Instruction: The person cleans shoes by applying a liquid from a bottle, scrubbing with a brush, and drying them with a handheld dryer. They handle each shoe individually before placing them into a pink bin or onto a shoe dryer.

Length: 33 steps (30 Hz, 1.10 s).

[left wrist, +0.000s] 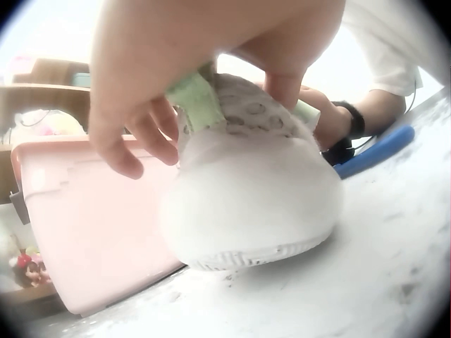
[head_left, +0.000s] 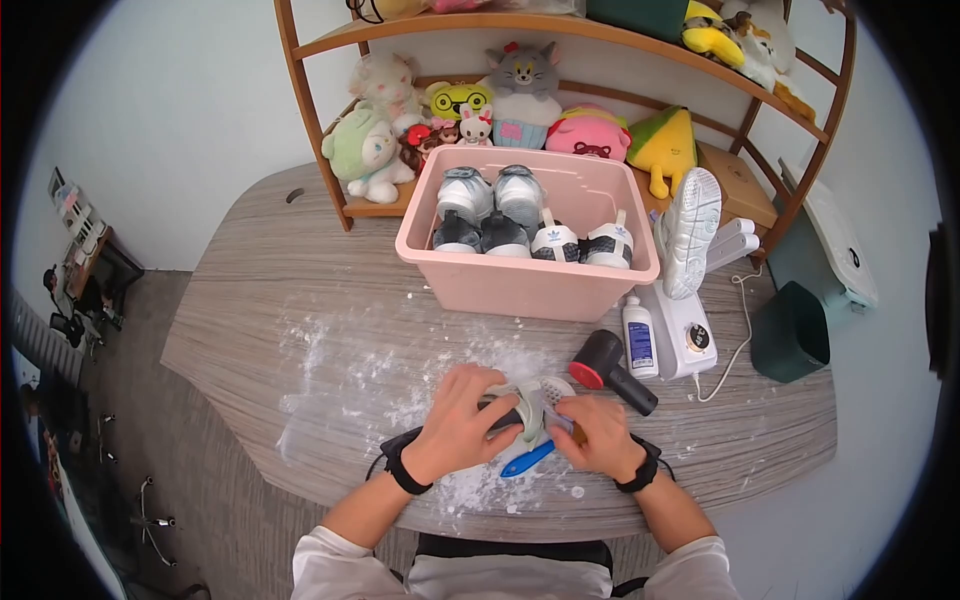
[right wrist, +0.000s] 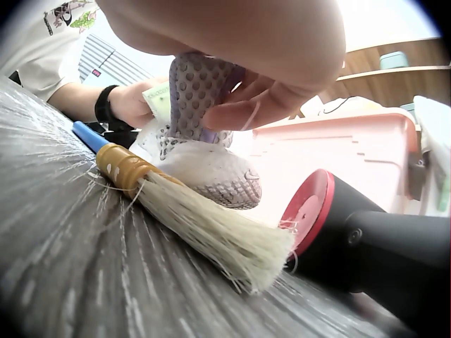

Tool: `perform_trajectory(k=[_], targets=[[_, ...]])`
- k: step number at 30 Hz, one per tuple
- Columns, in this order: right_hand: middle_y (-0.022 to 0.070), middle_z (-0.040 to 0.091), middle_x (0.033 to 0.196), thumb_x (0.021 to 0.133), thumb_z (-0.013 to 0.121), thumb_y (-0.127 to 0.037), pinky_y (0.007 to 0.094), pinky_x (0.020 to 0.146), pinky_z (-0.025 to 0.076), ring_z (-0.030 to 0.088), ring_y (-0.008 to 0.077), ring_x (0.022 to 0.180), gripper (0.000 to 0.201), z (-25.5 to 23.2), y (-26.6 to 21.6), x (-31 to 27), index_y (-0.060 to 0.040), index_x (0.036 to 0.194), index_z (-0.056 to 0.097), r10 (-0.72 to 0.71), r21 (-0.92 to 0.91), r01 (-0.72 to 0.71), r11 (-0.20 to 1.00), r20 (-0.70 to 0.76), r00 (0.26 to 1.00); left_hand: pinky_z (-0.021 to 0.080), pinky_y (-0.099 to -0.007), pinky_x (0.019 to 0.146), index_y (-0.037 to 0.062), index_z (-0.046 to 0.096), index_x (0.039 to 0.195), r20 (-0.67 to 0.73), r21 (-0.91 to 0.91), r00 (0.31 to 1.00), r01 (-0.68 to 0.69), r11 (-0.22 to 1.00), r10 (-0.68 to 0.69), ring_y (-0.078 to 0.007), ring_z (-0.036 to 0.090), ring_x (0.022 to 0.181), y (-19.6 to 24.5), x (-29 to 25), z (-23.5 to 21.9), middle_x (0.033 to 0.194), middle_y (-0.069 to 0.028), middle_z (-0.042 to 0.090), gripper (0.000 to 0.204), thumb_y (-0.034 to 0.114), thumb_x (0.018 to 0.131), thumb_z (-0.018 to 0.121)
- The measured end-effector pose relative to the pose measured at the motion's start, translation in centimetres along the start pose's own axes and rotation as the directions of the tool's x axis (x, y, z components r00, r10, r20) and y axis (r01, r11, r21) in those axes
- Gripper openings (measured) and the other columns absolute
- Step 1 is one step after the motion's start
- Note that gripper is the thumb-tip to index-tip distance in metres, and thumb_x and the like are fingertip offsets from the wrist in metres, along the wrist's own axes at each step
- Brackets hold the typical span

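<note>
A pale sneaker (left wrist: pixel 246 190) with light green trim sits low over the powder-dusted table in front of the person. The left hand (head_left: pixel 462 422) grips its opening from above, with fingers and thumb curled over the green edge (left wrist: pixel 196 102). On the other side, the right hand (head_left: pixel 598 432) pinches a grey, dotted, purple-edged flap (right wrist: pixel 197 95) at the top of the shoe. Beneath the right hand lies a brush (right wrist: pixel 211 229) with pale bristles and a blue handle (head_left: pixel 527 459). The shoe's inside is mostly hidden by the hands.
A pink bin (head_left: pixel 530 290) holding several shoes stands behind the hands. To the right are a black hair dryer (head_left: pixel 615 372) with a red end, a white bottle (head_left: pixel 639 338), a white device (head_left: pixel 680 335) bearing a shoe (head_left: pixel 690 232), and a dark green bin (head_left: pixel 790 335).
</note>
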State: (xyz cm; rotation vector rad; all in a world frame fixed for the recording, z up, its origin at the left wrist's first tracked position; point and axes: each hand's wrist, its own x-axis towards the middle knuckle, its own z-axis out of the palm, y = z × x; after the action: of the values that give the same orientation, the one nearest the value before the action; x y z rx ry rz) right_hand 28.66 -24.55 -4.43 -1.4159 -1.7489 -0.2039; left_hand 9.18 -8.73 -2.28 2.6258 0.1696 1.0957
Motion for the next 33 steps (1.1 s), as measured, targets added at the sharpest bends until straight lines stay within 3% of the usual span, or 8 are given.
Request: perform_trajectory(k=[3, 10, 12, 18, 23, 24, 29, 33], targets=[[0.0155, 0.072, 0.096, 0.079, 0.084, -0.014, 0.0362, 0.062, 0.055, 0.07, 0.0298, 0.071, 0.041, -0.4, -0.8, 0.6, 0.0003, 0.112, 0.064, 0.001, 0.057, -0.004, 0.998, 0.06, 0.998, 0.051, -0.0399, 0.089, 0.0088, 0.068, 0.106, 0.117, -0.152, 0.992, -0.022, 0.988, 0.04, -0.0279, 0.065, 0.1, -0.5, -0.7, 1.1, 0.112, -0.0091, 0.064, 0.034, 0.019, 0.077, 0.084], [0.0176, 0.072, 0.098, 0.079, 0.083, -0.013, 0.0364, 0.065, 0.056, 0.069, 0.0294, 0.071, 0.048, -0.4, -0.7, 0.8, 0.0037, 0.12, 0.062, -0.014, 0.085, 0.005, 0.996, 0.106, 0.994, 0.053, -0.0388, 0.08, 0.0082, 0.068, 0.093, 0.03, -0.113, 0.998, 0.049, 0.992, -0.046, -0.0273, 0.068, 0.089, -0.1, -1.0, 1.3, 0.098, -0.0069, 0.068, 0.023, 0.016, 0.078, 0.083], [0.0165, 0.071, 0.092, 0.081, 0.081, -0.011, 0.0373, 0.063, 0.055, 0.069, 0.0298, 0.07, 0.049, -0.2, -0.5, 0.6, 0.0042, 0.123, 0.061, -0.008, 0.075, 0.002, 0.997, 0.088, 0.996, 0.054, -0.039, 0.073, 0.0073, 0.069, 0.091, -0.02, -0.161, 0.993, 0.113, 0.98, -0.118, -0.0286, 0.069, 0.082, -0.2, -1.0, 1.2, 0.088, -0.007, 0.069, 0.019, 0.012, 0.079, 0.083], [0.0147, 0.068, 0.082, 0.082, 0.074, 0.0, 0.038, 0.061, 0.054, 0.068, 0.0296, 0.066, 0.045, 0.2, -0.3, 0.2, 0.0059, 0.125, 0.061, 0.051, -0.024, -0.051, 0.998, 0.016, 0.999, 0.054, -0.0348, 0.058, 0.0013, 0.067, 0.092, -0.039, -0.274, 0.931, 0.338, 0.9, -0.362, -0.0271, 0.07, 0.071, -0.2, -1.2, 0.7, 0.085, -0.0118, 0.069, 0.013, 0.006, 0.087, 0.078], [0.0148, 0.07, 0.083, 0.082, 0.074, 0.004, 0.0376, 0.062, 0.055, 0.068, 0.0292, 0.068, 0.041, 0.4, -0.3, 0.1, 0.0048, 0.122, 0.064, 0.081, -0.027, -0.082, 0.996, -0.037, 0.996, 0.053, -0.0317, 0.058, -0.0004, 0.066, 0.093, -0.109, -0.35, 0.852, 0.448, 0.822, -0.511, -0.0227, 0.071, 0.069, -1.1, -1.3, 0.1, 0.081, -0.0127, 0.069, 0.012, 0.008, 0.093, 0.075], [0.0148, 0.07, 0.085, 0.083, 0.074, 0.003, 0.0376, 0.062, 0.055, 0.069, 0.0289, 0.069, 0.04, 0.4, -0.2, 0.1, 0.0041, 0.121, 0.065, 0.059, -0.028, -0.059, 0.998, 0.007, 0.998, 0.053, -0.0313, 0.059, -0.0006, 0.065, 0.094, -0.101, -0.383, 0.807, 0.508, 0.771, -0.582, -0.0216, 0.071, 0.068, -1.1, -1.4, -0.1, 0.08, -0.0128, 0.068, 0.012, 0.008, 0.095, 0.073], [0.0121, 0.074, 0.094, 0.084, 0.076, -0.002, 0.0368, 0.064, 0.056, 0.072, 0.0277, 0.076, 0.037, 0.4, -0.3, 0.5, 0.0006, 0.119, 0.067, -0.045, -0.035, 0.047, 0.998, 0.07, 0.997, 0.053, -0.0305, 0.059, -0.0012, 0.064, 0.096, -0.099, -0.38, 0.8, 0.519, 0.766, -0.591, -0.019, 0.07, 0.066, -1.6, -1.3, 0.2, 0.077, -0.0125, 0.068, 0.013, 0.01, 0.097, 0.071], [0.0092, 0.073, 0.116, 0.085, 0.078, -0.01, 0.0348, 0.075, 0.058, 0.073, 0.0265, 0.094, 0.04, 0.1, -1.0, 1.3, -0.0026, 0.123, 0.068, -0.086, 0.041, 0.08, 0.996, 0.191, 0.978, 0.052, -0.0289, 0.059, -0.0017, 0.063, 0.096, -0.064, -0.409, 0.786, 0.541, 0.735, -0.615, -0.015, 0.071, 0.069, -1.7, -1.6, 0.2, 0.079, -0.0119, 0.07, 0.014, 0.01, 0.099, 0.07]])
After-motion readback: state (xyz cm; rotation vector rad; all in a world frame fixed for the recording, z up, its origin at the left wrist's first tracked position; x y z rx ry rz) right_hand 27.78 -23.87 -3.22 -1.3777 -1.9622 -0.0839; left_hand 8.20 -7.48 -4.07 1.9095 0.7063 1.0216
